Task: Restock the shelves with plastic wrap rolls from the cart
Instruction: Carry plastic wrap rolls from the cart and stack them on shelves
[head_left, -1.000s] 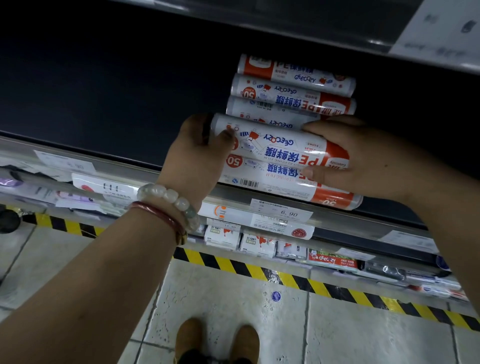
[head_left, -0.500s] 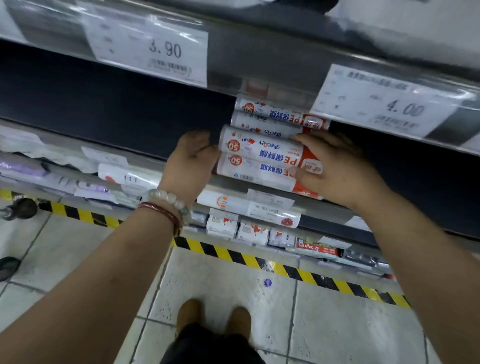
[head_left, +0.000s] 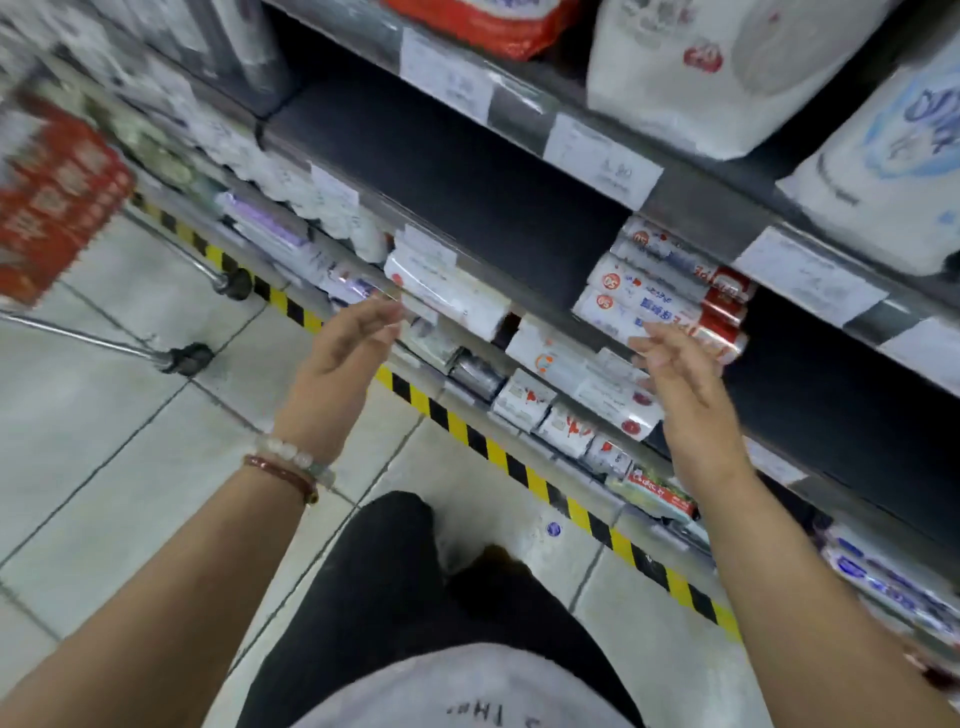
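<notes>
Our right hand hangs in the air with its fingers loosely spread and slightly bent, holding nothing. Just beyond those fingertips lies the stack of plastic wrap rolls on the dark shelf, several white tubes with red ends piled on their sides. Each roll bears a red disc reading "50" at the end turned towards our left hand, and blue characters run along the wrap, too blurred for us to read. We cannot tell whether the fingertips graze the lowest roll or stop just short of it.

Our left hand is raised too, palm turned inward, fingers straight and loosely apart, gripping nothing. Two bracelets circle that wrist, one of pale beads and one red. Past these fingers, price labels crowd the shelf edge, their print smeared by motion.

Further out from the left fingers stands the cart holding red packs with white writing, which we cannot make out. Above the rolls, white bagged goods sit on the upper shelf, one carrying a small red mark. A yellow and black stripe runs along the floor below both hands.
</notes>
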